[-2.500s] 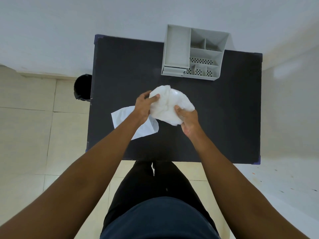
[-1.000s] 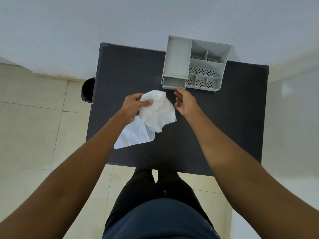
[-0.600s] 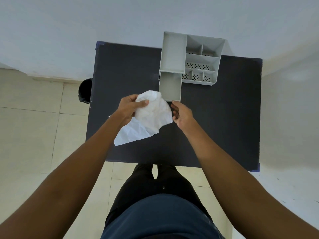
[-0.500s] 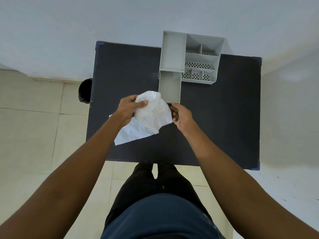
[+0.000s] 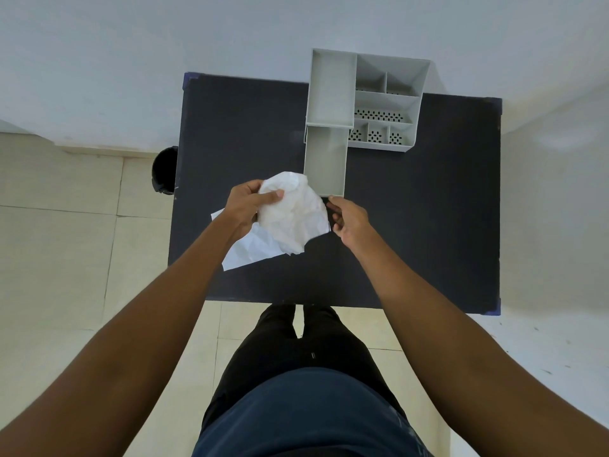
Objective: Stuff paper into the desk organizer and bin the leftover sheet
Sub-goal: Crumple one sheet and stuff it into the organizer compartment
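Note:
A grey desk organizer [image 5: 387, 102] stands at the far edge of the black table [image 5: 425, 212]. Its drawer [image 5: 324, 159] is pulled out toward me and looks empty inside. My left hand [image 5: 245, 206] is shut on a crumpled white paper [image 5: 293, 214], held just left of the drawer's front end. My right hand [image 5: 350, 220] has its fingers curled at the drawer's front edge. A flat white sheet [image 5: 250, 253] lies on the table, partly hidden under the crumpled paper and my left wrist.
A black bin [image 5: 163, 169] stands on the tiled floor just past the table's left edge. A white wall runs behind the table. My legs are at the table's near edge. Several small organizer compartments [image 5: 379, 133] sit to the right of the drawer.
My right hand let go of the crumpled paper, reached the organizer and pulled its drawer out toward me. My left hand kept the paper and shifted slightly left.

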